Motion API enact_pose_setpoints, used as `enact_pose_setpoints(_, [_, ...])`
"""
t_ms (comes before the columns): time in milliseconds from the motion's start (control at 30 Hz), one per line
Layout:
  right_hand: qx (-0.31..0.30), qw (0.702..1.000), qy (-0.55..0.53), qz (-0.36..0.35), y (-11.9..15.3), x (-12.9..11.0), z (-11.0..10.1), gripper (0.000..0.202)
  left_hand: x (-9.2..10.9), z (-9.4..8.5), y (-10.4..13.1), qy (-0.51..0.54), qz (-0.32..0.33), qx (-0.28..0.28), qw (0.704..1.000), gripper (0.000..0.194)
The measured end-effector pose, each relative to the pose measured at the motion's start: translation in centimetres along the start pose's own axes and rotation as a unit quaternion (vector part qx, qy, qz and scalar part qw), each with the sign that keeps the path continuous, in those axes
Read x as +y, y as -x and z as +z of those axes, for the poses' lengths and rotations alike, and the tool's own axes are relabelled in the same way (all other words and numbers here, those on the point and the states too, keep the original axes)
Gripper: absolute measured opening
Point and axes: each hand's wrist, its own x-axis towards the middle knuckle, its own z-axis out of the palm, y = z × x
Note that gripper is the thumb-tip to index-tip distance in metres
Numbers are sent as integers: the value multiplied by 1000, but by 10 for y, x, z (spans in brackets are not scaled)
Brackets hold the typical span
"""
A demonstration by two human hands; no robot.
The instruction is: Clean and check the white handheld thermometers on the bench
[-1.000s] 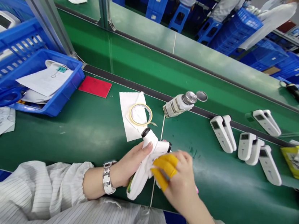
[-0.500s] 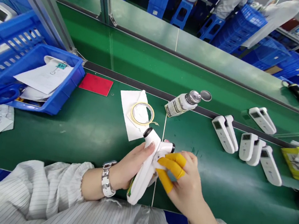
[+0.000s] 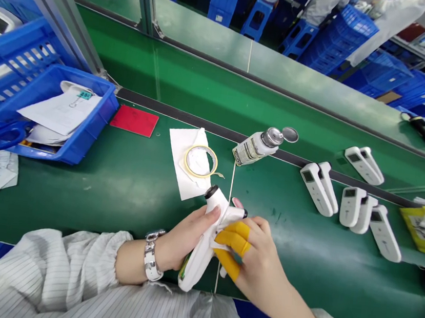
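Observation:
My left hand (image 3: 184,238) is closed round a white handheld device (image 3: 200,255) with a black-rimmed tip, tilted over the bench's front edge. Yellow covers sit on several fingers of my right hand (image 3: 253,249), which is closed on a second white piece (image 3: 233,214) with a black end, pressed against the first. The fingers hide most of that piece. Just behind it lies a small pinkish object (image 3: 237,203). A roll of tape (image 3: 215,165) rests on white paper (image 3: 182,150) beyond my hands.
A metal-topped bottle (image 3: 253,148) stands behind my hands. Several white devices (image 3: 385,234) lie at the right, near a yellow packet (image 3: 420,233). At the left are a red card (image 3: 134,120) and a blue basket (image 3: 83,138) with papers and scissors (image 3: 2,136). People sit across the bench.
My right hand has shifted slightly left and turned with the second white piece. More of the pinkish object shows. Two white devices at the far right have moved a little left.

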Motion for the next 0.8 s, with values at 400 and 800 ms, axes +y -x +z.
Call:
enact_pose_setpoints(400, [16, 997, 63, 33, -1, 21, -3, 8, 0, -2, -6, -5, -60, 29, 998, 44])
enact_pose_setpoints(800, [237, 930, 183, 215, -83, 111, -72, 24, -20, -7, 2, 38, -259, -26, 965, 47])
